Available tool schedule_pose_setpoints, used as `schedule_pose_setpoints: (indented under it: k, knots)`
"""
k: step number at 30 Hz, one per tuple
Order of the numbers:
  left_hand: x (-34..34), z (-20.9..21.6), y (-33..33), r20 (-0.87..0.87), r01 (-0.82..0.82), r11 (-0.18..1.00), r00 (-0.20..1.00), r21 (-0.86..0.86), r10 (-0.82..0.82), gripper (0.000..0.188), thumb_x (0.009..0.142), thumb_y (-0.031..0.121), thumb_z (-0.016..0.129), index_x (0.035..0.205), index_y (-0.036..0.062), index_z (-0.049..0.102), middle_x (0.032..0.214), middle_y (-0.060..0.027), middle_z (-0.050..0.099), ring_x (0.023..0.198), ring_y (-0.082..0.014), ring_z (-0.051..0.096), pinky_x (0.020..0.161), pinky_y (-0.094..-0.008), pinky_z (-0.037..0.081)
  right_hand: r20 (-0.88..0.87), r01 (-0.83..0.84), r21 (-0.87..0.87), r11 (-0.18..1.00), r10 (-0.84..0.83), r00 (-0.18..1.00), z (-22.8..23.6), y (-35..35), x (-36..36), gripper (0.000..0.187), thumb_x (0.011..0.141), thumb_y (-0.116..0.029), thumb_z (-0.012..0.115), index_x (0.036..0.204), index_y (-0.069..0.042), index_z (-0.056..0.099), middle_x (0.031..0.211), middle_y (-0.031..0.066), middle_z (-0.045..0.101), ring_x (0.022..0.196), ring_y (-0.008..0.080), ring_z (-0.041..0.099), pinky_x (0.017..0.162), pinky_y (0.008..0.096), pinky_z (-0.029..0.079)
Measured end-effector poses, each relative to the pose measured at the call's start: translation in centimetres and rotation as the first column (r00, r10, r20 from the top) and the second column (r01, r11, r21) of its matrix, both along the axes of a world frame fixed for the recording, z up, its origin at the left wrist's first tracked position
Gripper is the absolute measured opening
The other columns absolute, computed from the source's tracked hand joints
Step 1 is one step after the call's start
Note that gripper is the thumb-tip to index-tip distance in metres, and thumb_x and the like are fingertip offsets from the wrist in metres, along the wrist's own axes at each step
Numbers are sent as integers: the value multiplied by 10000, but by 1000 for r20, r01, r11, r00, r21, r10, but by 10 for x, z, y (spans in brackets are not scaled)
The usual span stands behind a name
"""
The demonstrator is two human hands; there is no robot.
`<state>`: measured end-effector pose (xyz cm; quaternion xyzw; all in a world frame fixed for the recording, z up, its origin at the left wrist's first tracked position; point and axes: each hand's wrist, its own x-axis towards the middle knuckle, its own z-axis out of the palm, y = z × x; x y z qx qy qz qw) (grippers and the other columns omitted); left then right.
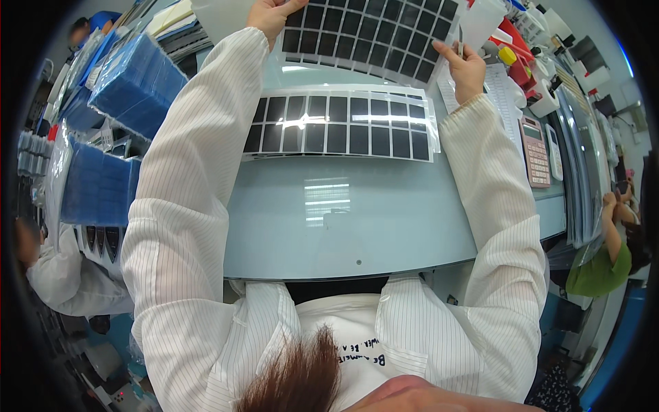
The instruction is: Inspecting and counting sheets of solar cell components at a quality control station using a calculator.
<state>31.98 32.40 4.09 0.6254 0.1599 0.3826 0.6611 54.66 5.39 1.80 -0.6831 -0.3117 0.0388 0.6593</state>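
Between my two hands, at the far side of the table, a sheet of dark rectangular stickers is held up at a tilt. My left hand is closed at its upper left edge, with the fingertips partly cut off by the top of the picture. At the right edge my right hand pinches the sheet between thumb and fingers. A thin, slim object rises beside those fingers, too small to name. Below the raised sheet lies a pile of similar sheets, glossy, reflecting the ceiling lights.
Blue film-wrapped stacks stand to the left of the glass-topped table. On the right are a pink calculator, a paper list and red bins. Co-workers sit at both sides, one in a green top.
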Motion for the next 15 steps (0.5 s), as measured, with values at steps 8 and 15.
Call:
schedule_pose_setpoints:
  k: [8, 15]
  knots:
    - [-47, 89, -61, 2, -239, 970, 971, -34, 240, 280, 806, 224, 734, 951, 5, 634, 870, -65, 662, 807, -153, 607, 747, -270, 473, 321, -132, 241, 961, 49, 946, 81, -27, -28, 196, 797, -233, 749, 860, -53, 703, 569, -113, 400, 500, -2, 287, 464, 204, 180]
    - [-178, 79, -93, -8, -65, 970, 998, 235, 69, 232, 845, 161, 690, 1033, 51, 611, 931, -35, 661, 892, -105, 626, 833, -239, 478, 105, -276, 52, 960, 270, 957, 121, -119, -108, 90, 825, -53, 682, 893, -24, 631, 646, -78, 484, 517, 4, 343, 468, 194, 216]
